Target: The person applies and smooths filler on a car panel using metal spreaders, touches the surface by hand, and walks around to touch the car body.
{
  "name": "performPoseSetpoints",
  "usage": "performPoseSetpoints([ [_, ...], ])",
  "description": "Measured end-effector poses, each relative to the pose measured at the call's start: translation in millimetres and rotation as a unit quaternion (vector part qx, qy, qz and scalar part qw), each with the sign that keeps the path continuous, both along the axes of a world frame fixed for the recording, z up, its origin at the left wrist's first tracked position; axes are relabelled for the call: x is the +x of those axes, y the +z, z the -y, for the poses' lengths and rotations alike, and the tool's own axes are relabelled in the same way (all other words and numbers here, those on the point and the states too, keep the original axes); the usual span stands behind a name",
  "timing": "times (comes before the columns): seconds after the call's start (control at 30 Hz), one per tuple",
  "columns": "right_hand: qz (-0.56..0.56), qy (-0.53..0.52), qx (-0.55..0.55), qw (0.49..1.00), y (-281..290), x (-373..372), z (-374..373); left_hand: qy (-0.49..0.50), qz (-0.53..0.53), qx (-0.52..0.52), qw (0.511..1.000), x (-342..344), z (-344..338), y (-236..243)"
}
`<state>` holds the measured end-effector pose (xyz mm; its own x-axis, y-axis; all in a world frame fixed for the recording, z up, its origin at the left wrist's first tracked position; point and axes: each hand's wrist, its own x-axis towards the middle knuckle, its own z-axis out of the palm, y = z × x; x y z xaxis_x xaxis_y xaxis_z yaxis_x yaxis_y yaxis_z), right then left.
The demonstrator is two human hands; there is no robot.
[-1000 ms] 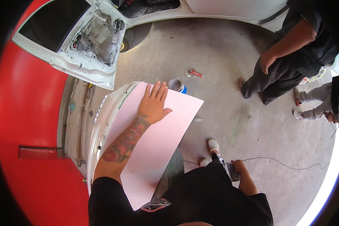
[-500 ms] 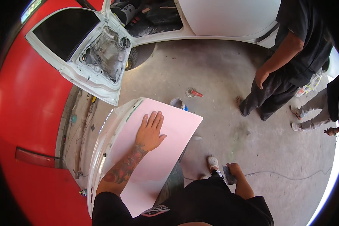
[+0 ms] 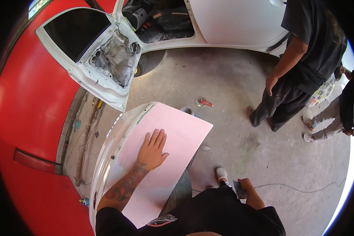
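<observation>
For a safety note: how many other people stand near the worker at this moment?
2. One person in dark clothes stands at the upper right on the concrete floor. A second person is at the right rim, partly cut off; more may be hidden.

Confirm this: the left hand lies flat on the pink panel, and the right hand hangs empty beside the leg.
Not quite. The left hand does lie flat on the pink panel, but the right hand is not empty: the head view shows it holding a small flat grey tool beside the leg.
</observation>
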<state>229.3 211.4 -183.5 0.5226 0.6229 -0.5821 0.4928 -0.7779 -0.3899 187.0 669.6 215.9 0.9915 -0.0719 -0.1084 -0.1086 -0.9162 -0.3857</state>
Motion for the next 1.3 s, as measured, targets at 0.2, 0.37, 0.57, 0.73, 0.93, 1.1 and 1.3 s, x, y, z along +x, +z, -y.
performPoseSetpoints([
  [0.2, 0.041, 0.000, 0.022, 0.999, 3, -3, 0, 0.009, -0.012, 0.022, 1.000, -25, 4, 6],
  [0.37, 0.063, 0.004, 0.044, 0.997, 4, -4, 1, 0.022, -0.013, 0.022, 0.999, -47, 7, 9],
  [0.57, 0.051, -0.001, 0.033, 0.998, 5, -10, 7, 0.029, 0.011, 0.007, 0.999, -80, 8, 5],
  [0.73, 0.038, 0.008, 0.020, 0.999, 3, -16, 13, 0.040, 0.013, 0.012, 0.999, -111, 13, 3],
  [0.93, 0.050, 0.004, 0.032, 0.998, 3, -21, 17, 0.060, -0.023, 0.023, 0.998, -151, 29, 5],
  [1.1, 0.048, -0.012, 0.028, 0.998, -4, -32, 24, 0.045, -0.067, 0.020, 0.997, -155, 35, -1],
  [1.3, 0.021, -0.054, -0.004, 0.998, -8, -55, 39, -0.043, -0.078, 0.029, 0.996, -85, 29, -17],
])
